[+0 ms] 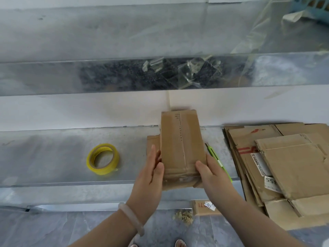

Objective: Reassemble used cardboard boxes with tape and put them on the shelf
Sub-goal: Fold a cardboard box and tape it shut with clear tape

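Left hand [151, 168] flat, fingers straight, pressing cardboard box [181, 145] side. Right hand [211, 173] grips opposite side, thumb on top, likely squaring box. Tape roll [102, 159] within reach on surface [53, 154].

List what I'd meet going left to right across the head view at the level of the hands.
yellow tape roll → left hand → cardboard box held between the hands → right hand → stack of flattened cardboard
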